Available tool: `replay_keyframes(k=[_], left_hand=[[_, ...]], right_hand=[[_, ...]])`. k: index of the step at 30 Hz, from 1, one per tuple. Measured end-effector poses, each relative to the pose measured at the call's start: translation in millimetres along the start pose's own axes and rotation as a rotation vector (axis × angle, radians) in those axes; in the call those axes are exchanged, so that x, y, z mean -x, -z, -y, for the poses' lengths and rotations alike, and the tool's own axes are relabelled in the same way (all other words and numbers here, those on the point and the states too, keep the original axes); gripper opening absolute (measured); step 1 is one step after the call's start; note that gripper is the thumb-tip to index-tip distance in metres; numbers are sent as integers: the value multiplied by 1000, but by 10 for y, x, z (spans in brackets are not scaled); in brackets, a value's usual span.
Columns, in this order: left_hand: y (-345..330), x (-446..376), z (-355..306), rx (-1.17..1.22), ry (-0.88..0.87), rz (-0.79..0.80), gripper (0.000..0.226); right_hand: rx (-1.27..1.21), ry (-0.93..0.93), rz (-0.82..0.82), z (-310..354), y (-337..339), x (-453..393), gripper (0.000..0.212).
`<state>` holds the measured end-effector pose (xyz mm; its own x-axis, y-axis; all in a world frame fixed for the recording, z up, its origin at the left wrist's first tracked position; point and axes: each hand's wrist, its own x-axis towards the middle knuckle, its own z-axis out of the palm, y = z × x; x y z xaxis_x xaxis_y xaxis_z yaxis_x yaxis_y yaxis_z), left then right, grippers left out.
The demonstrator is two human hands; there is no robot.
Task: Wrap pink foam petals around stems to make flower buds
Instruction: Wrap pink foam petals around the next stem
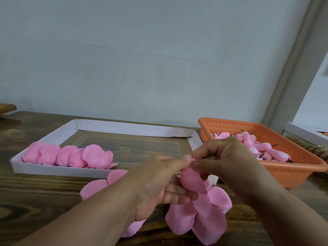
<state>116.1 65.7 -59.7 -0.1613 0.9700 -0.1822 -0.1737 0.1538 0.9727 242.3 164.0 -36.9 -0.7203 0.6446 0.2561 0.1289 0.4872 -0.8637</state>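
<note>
Head view: left hand [156,185] and right hand [223,157] both pinch a pink foam petal piece [200,206] above the desk's [35,192] near edge; its lower petals hang loose. Finished buds [262,150] fill the orange basket [284,167] at right.

Wall [142,59]: pale blue-grey, plain, filling the upper frame, with a faint hairline crack running across its middle. Door frame [291,68]: grey, slanting down the right side, brighter light beyond it at upper right. Bench [35,192]: dark wood with strong grain, across the lower frame. Wooden edge [7,107]: far left, partly cut off.
</note>
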Motion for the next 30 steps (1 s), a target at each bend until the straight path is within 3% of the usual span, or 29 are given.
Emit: replay_keyframes(k=[3,5,9,13,19,22,25,30], left_hand=[[-23,19,20,-51,-20,8,67],[-38,31,29,-68,-14,-21,74],[-43,24,47,-89,-14,-35,64],[-29,-12,67,-85,3,-21,31],[14,-51,63,12,17,43,37],[-11,-29,55,44,7,26,21],[-25,-35,92,23,-22,-3,59],[-73,22,74,-36,-27,-45,64]], right_hand=[[49,0,31,-11,-8,4,15],[74,-5,44,-24,-15,5,17],[67,-6,65,-10,-20,13,11],[55,-11,77,2,-18,10,11],[0,-23,0,13,18,-6,15],[23,-12,6,8,7,-2,14],[49,-12,28,-11,-5,0,14],[71,-21,46,-7,-13,5,14]])
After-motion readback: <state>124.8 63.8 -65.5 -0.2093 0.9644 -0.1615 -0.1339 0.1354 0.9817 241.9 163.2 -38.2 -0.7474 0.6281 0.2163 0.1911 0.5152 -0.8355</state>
